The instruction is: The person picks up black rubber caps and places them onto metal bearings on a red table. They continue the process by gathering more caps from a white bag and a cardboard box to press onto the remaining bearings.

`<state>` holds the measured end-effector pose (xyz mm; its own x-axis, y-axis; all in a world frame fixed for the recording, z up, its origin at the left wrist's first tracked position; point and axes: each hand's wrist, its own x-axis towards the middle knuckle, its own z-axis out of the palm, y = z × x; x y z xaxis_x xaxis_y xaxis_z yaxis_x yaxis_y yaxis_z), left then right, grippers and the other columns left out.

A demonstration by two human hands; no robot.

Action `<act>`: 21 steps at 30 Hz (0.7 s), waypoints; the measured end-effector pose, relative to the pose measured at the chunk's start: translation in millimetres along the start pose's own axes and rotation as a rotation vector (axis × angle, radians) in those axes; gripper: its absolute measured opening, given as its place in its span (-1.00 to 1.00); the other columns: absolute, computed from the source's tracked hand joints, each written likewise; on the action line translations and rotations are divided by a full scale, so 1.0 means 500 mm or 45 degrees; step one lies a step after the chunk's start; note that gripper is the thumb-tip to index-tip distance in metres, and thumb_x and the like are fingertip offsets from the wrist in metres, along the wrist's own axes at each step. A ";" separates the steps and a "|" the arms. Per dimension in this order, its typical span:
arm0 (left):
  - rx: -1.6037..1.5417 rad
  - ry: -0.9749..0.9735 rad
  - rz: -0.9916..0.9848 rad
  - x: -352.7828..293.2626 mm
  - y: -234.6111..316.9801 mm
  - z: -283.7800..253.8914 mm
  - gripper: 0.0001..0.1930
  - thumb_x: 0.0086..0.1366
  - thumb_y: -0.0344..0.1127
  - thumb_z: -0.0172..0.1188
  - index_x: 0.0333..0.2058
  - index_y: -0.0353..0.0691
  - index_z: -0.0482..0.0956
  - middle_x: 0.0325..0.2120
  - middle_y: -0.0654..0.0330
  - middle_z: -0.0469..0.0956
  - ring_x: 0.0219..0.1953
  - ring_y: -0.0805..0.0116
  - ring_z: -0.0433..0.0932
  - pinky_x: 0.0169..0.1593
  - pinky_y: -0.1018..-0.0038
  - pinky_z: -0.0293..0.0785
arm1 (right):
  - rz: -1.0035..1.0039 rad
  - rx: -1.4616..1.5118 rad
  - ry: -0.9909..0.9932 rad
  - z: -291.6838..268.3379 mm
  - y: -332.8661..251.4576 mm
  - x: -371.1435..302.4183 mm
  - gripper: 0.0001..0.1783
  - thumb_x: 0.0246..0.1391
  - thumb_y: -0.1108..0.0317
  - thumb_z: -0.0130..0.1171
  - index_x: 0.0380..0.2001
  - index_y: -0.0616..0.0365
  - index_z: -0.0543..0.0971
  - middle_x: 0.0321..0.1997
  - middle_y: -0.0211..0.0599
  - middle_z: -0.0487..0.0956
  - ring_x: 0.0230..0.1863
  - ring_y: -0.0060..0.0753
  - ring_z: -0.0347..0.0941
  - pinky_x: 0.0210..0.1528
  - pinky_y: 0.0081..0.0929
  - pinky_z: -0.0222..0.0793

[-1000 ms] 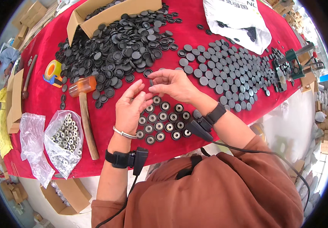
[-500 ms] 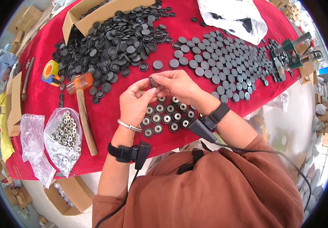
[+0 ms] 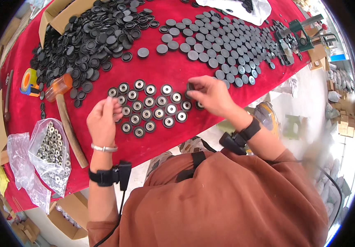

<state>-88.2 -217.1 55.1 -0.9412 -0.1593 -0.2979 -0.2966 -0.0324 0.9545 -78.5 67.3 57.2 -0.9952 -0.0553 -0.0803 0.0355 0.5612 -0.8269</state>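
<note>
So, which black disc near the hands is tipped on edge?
The dark disc pinched in the right hand; the metal-centred discs beside it lie flat on the red cloth.

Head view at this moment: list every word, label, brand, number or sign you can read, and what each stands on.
None can be read.
White bag: no legible print on the visible part.
Metal-centred discs: too small to tell any marking.
Background boxes: too small and blurred.
</note>
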 end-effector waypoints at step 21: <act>0.326 0.275 0.120 -0.093 -0.161 -0.148 -0.83 0.30 -0.36 0.03 -0.37 -0.34 0.51 -0.44 0.24 0.53 -0.44 0.58 0.48 -0.37 0.66 0.46 | -0.913 -1.068 0.176 0.087 0.032 -0.024 -0.62 -0.29 0.34 0.08 -0.28 0.21 0.54 -0.11 -0.23 0.49 -0.14 -0.36 0.36 -0.06 -0.15 0.18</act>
<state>-8.5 -280.0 -6.7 -0.9185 -0.3561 -0.1716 -0.2664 0.2368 0.9343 -62.1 41.1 20.5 -0.7638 -0.5279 0.3715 -0.5731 0.8194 -0.0140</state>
